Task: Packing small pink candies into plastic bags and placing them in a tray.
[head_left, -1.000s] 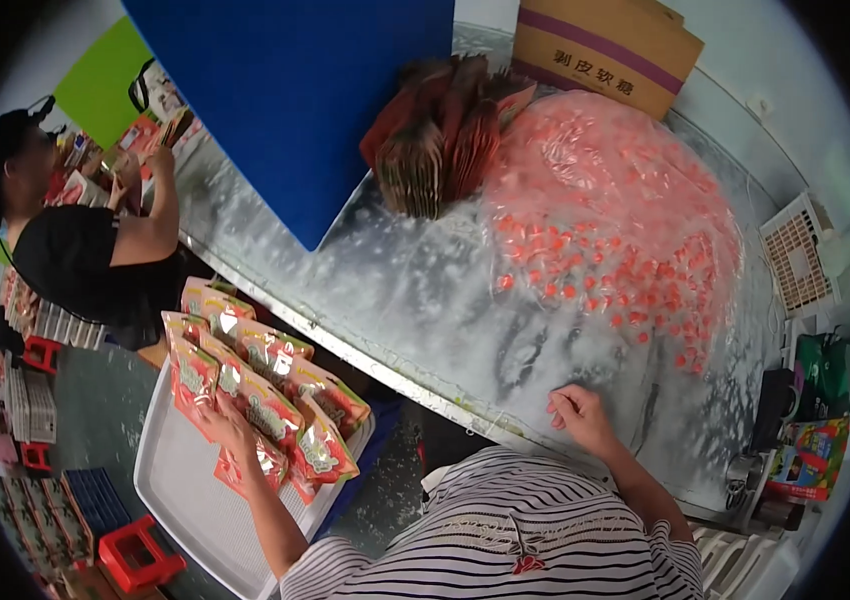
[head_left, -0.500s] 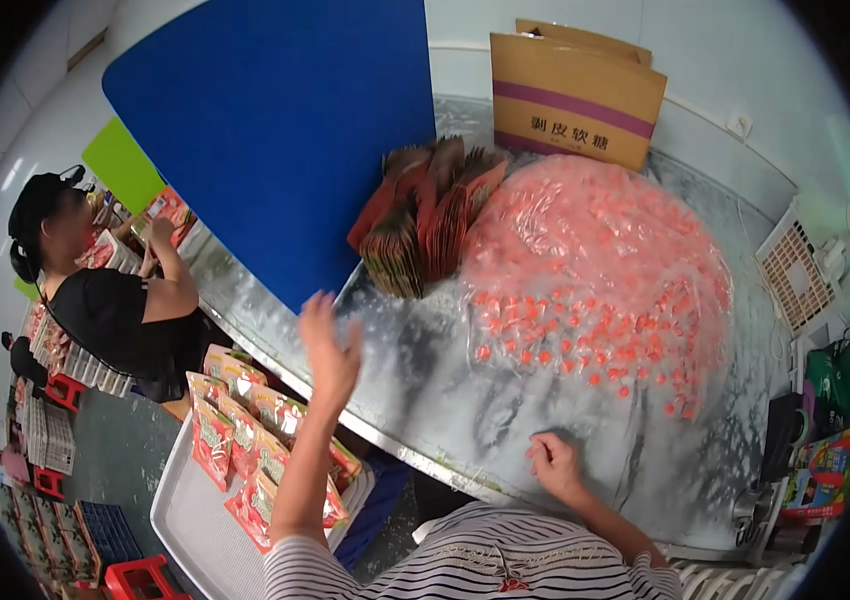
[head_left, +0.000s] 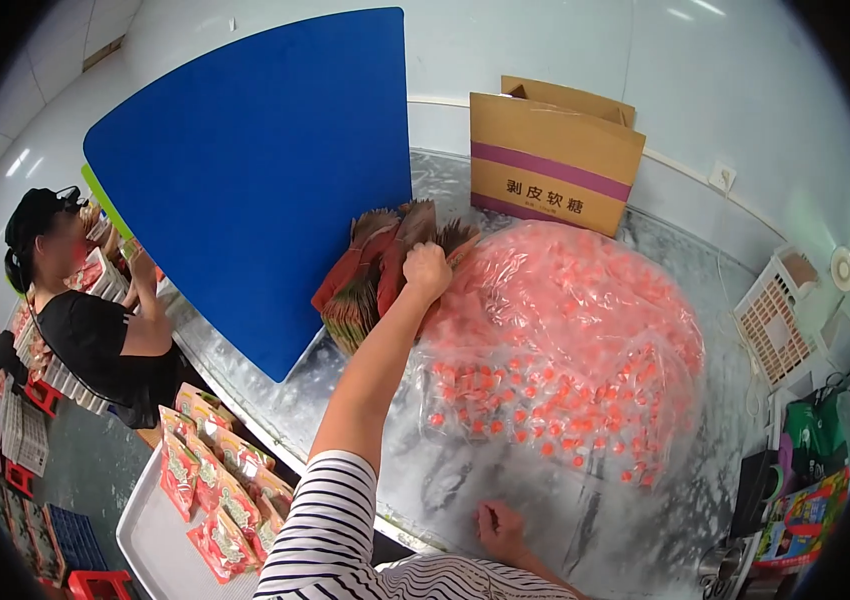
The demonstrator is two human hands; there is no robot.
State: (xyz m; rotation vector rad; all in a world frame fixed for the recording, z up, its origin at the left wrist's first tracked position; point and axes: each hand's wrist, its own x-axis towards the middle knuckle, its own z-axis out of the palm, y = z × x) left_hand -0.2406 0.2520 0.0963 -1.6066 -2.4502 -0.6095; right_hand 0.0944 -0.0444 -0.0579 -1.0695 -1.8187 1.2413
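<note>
Flat red and dark packaging pouches (head_left: 360,295) stand bunched together in the middle of the metal table. My left hand (head_left: 429,270) reaches over to their right part, fingers closed on the upper edge of a pouch; the fingertips are partly hidden. Right beside it spreads a large heap of small wrapped pink-red candies (head_left: 575,330) under shiny clear plastic. My right hand (head_left: 501,528) rests near the front of the table, its fingers curled in, with nothing visible in them.
A tall blue panel (head_left: 255,180) rises left of the pouches. Behind the candies stands a cardboard box (head_left: 555,165). Filled pouches (head_left: 225,480) sit on a white tray (head_left: 150,540) at left. A co-worker in black (head_left: 95,330) is beyond; a plastic basket (head_left: 775,315) is at right.
My left hand has moved from the table's left edge, fingers spread, forward and right onto the pouches and closed there. My right hand stays curled near the front. The whole view has shifted.
</note>
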